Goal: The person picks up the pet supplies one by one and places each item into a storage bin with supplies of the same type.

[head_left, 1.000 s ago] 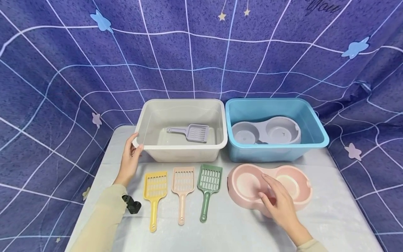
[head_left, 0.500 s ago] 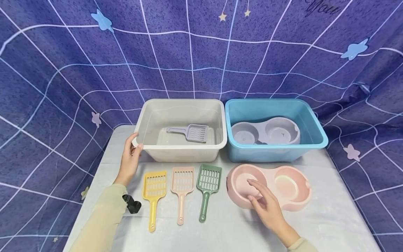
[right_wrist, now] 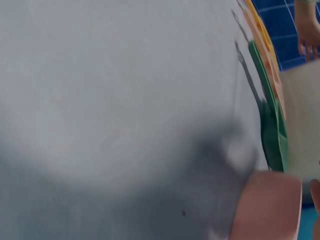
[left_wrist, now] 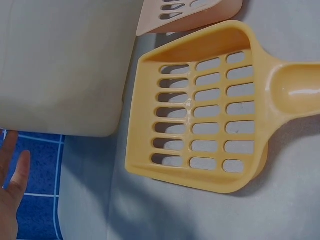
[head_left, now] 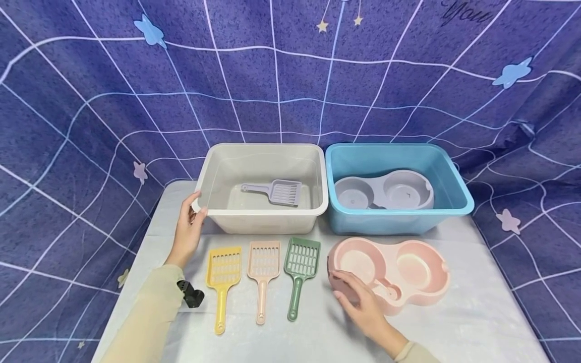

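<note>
At the front left corner of the off-white tub (head_left: 263,212), my left hand (head_left: 186,234) rests with thumb and fingers apart. The left wrist view shows its fingers (left_wrist: 20,175) near the tub. My right hand (head_left: 367,315) is by the left front side of a pink double pet bowl (head_left: 392,254), fingers loosely extended. Whether the fingertips touch the bowl I cannot tell. In the right wrist view the bowl's pink wall (right_wrist: 267,207) is low, with a fingertip (right_wrist: 316,192) at the edge. A yellow litter scoop (head_left: 221,307), a peach one (head_left: 262,302) and a green one (head_left: 296,297) lie between my hands.
A grey-purple litter scoop (head_left: 272,191) lies inside the off-white tub. Right beside it stands a blue tub (head_left: 399,213) with a grey-purple double bowl (head_left: 379,185) in it. Behind the white-covered table (head_left: 327,333) hangs a blue curtain (head_left: 299,75) with stars.
My right hand has moved left across the pink bowl, from over its middle to its left front side. The left hand stays at the tub corner. The bowl and scoops have not moved.
</note>
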`<state>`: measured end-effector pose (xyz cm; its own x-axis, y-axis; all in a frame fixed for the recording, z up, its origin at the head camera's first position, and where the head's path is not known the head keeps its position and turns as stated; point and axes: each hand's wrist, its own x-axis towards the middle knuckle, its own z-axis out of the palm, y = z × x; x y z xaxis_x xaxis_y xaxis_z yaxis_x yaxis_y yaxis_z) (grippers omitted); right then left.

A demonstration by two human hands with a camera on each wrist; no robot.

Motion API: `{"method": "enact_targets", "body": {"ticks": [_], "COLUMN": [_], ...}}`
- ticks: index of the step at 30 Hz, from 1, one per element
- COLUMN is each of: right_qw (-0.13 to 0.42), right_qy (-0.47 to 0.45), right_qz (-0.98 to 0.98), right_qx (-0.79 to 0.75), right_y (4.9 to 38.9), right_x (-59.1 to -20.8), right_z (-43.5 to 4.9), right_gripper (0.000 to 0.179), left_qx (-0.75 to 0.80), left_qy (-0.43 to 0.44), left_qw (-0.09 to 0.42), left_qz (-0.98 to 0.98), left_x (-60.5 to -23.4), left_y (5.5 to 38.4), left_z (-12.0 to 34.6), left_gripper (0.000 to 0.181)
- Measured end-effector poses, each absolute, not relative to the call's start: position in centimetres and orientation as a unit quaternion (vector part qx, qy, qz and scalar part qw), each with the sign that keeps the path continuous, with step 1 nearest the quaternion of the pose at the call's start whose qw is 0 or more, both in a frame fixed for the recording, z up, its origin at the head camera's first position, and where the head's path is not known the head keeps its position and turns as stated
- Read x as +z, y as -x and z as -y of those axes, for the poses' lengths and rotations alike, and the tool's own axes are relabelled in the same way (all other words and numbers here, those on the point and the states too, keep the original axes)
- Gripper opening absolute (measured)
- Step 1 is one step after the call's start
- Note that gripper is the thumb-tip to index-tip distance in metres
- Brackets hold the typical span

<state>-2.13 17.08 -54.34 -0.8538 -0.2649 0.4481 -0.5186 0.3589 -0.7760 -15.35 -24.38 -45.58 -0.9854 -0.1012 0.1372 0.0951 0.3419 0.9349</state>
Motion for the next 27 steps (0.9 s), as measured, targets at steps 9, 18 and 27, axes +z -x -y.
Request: {"method": "enact_targets", "body": {"ticks": [9,18,27], "right_qw": [0.074,0.039,-0.044], "right_qy": [-0.216,-0.16,-0.067], "right_qz": [0.834,0.803,0.789], "right_qx": [0.502,0.573,0.61], "right_y": [1.8,1.9,1.6], "right_x": [-55.1,-56.0,-56.7], "right_z": [-15.0,-13.6,-12.3], "right_gripper": [0.038,0.036,0.035], "left_qx": [-0.565,-0.564,-0.557], "left_qy": [-0.008,-0.012,-0.013], "left_qw": [0.086,0.08,0.085], "left_qz": [0.821,0.821,0.826], "left_x": [-47.4,-47.7,-45.8], "left_y": [16.2,16.2,15.2], "left_z": [25.1,25.2,24.1], "left_gripper": [0.052,0.053,0.051]}}
